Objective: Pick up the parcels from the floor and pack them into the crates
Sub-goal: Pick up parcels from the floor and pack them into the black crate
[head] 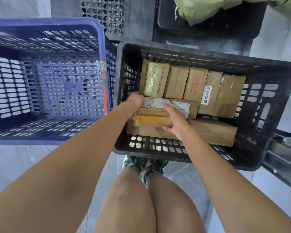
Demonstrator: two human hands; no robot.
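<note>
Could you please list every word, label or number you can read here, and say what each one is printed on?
No text here can be quoted with confidence.
Red printed characters on the middle upright parcel: too blurred to read.
White label with a round code on the upright parcel to its right: too small.
White barcode label on the parcel held by the left hand and right hand: unreadable.
Black print along the taped parcel: illegible.

Left hand [136, 99]: fingers hidden behind a labelled parcel [155, 102]. Parcel labels too small to read. Blue crate [97, 29], green sack [208, 9] and metal rail [282, 153] cut off by the frame edges.
</note>
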